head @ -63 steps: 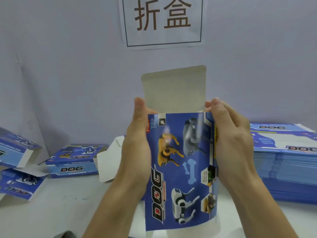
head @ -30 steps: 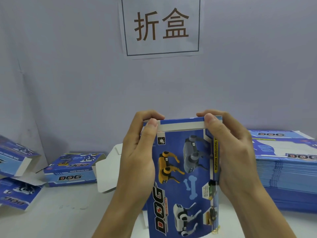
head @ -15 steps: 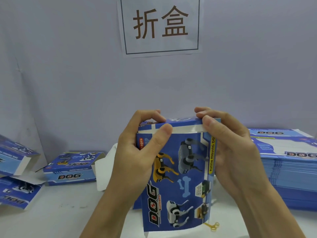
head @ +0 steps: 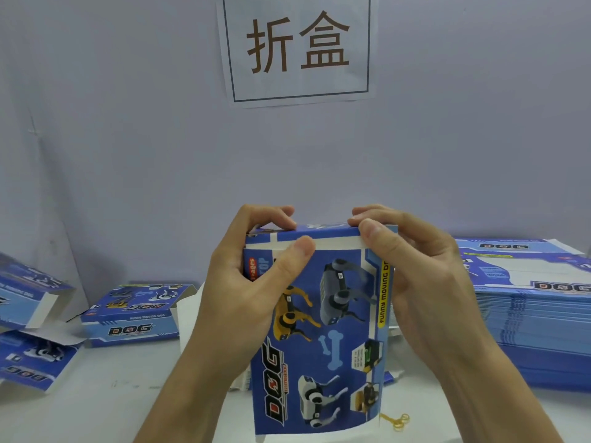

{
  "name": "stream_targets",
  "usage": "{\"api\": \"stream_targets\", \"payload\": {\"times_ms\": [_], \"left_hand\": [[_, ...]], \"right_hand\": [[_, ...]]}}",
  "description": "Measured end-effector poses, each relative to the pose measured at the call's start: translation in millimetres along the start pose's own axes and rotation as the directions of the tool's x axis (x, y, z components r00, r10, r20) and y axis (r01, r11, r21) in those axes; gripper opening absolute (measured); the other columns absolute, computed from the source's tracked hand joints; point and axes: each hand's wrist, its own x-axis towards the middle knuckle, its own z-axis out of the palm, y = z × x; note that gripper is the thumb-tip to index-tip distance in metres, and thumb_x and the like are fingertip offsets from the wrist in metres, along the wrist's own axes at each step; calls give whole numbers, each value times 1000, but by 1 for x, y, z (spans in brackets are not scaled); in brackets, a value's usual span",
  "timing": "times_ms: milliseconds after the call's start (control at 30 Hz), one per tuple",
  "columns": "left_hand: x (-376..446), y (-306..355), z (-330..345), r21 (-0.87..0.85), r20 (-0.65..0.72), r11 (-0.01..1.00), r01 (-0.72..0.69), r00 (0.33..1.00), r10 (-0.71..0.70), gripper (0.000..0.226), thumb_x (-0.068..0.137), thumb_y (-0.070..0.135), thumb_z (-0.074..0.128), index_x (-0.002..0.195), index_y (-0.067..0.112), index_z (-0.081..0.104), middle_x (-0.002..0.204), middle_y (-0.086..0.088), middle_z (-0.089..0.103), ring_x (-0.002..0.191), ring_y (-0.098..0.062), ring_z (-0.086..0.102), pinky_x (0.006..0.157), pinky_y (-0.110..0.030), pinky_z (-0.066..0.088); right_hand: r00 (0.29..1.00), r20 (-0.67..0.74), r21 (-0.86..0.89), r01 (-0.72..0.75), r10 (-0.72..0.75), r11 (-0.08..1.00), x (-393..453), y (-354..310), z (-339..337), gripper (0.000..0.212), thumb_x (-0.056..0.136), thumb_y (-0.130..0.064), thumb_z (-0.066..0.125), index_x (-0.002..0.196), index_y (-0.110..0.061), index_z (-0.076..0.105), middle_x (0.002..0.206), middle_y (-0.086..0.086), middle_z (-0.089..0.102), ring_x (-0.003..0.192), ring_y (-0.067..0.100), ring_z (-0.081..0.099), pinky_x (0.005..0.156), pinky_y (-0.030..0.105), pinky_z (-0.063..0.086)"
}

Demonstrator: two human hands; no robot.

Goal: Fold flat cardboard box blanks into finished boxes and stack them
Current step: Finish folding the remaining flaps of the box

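I hold a blue "DOG" toy box (head: 323, 334) upright in front of me, its printed face toward the camera. My left hand (head: 252, 282) grips its upper left corner, thumb pressed on the white tuck strip and fingers curled over the top. My right hand (head: 412, 270) grips the upper right corner in the same way, thumb on the front edge and fingers over the folded top flap. The top flap lies folded down across the box's opening. The box's bottom end runs toward the lower edge of the view.
A thick stack of flat blue box blanks (head: 524, 311) lies at the right. A folded box (head: 134, 318) sits at the left-centre with a white flap beside it. More folded boxes (head: 28, 327) lie at the far left. A paper sign (head: 297, 46) hangs on the wall.
The tall white top flap, upright two seconds ago, has been folded down over the box's top. Both hands moved from the box's sides up to its top corners.
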Motion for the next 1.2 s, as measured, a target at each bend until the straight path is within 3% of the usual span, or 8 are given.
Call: {"api": "stream_targets", "payload": {"times_ms": [100, 233, 400, 567, 700, 833, 1000, 1200], "left_hand": [[0, 0, 2, -29, -12, 1000, 6, 1000, -6, 18, 74, 41, 74, 87, 37, 63, 119, 15, 66, 90, -24, 75, 57, -28, 60], [1, 1, 1, -59, -54, 998, 10, 998, -13, 11, 74, 43, 69, 81, 34, 66, 121, 13, 68, 94, -25, 75, 58, -30, 60], [3, -1, 3, -91, -67, 995, 39, 997, -45, 11, 72, 42, 68, 71, 31, 68, 116, 13, 71, 90, -25, 75, 57, -31, 61], [0, -5, 7, -38, 8, 999, -16, 1000, 17, 16, 70, 41, 71, 86, 37, 71, 131, 20, 62, 105, -20, 72, 60, -34, 62], [-1, -8, 8, -55, 6, 998, -15, 1000, 16, 6, 71, 39, 69, 75, 36, 72, 123, 14, 68, 108, -25, 70, 61, -36, 63], [1, -7, 6, 14, 1, 999, -31, 1000, 31, 13, 69, 45, 68, 77, 35, 72, 125, 17, 66, 108, -18, 70, 64, -33, 63], [2, -7, 7, 71, -23, 996, -50, 998, 52, 15, 72, 48, 65, 84, 38, 69, 118, 22, 66, 90, -16, 75, 57, -26, 60], [4, -8, 3, 106, -11, 992, -71, 997, 73, 13, 73, 49, 65, 83, 42, 69, 116, 25, 65, 86, -14, 75, 56, -25, 60]], "right_hand": [[1000, 13, 41, -14, 14, 999, -1, 2, 2, 9, 81, -29, 76, 84, -20, 77, 92, -7, 74, 84, 18, 75, 64, 34, 60], [999, 27, 35, 22, -23, 999, 1, 7, 0, 16, 78, -36, 73, 84, -23, 80, 117, -2, 65, 103, 14, 70, 75, 33, 58], [992, 102, -2, 70, -70, 998, 0, 15, -13, 18, 81, -33, 69, 95, -24, 76, 127, -1, 60, 117, 19, 63, 75, 35, 58], [984, 66, -93, 171, -165, 981, 2, 15, -18, 15, 79, -33, 76, 93, -29, 76, 128, 0, 60, 119, 25, 62, 75, 36, 60], [991, 36, -76, 133, -131, 988, 2, 17, -21, 17, 75, -40, 83, 85, -27, 78, 126, 2, 61, 121, 31, 59, 74, 44, 60], [991, 27, -70, 136, -134, 988, 0, 17, -20, 29, 70, -51, 84, 84, -27, 79, 124, 2, 62, 120, 31, 60, 75, 43, 59], [975, 8, -119, 222, -222, 968, 1, 24, -13, 15, 87, -26, 71, 98, -32, 78, 132, 4, 62, 123, 31, 60, 87, 49, 57], [987, -5, -37, 161, -161, 986, -2, 24, -10, 13, 85, -23, 66, 84, -19, 79, 124, 6, 67, 112, 27, 66, 71, 33, 59]]}}
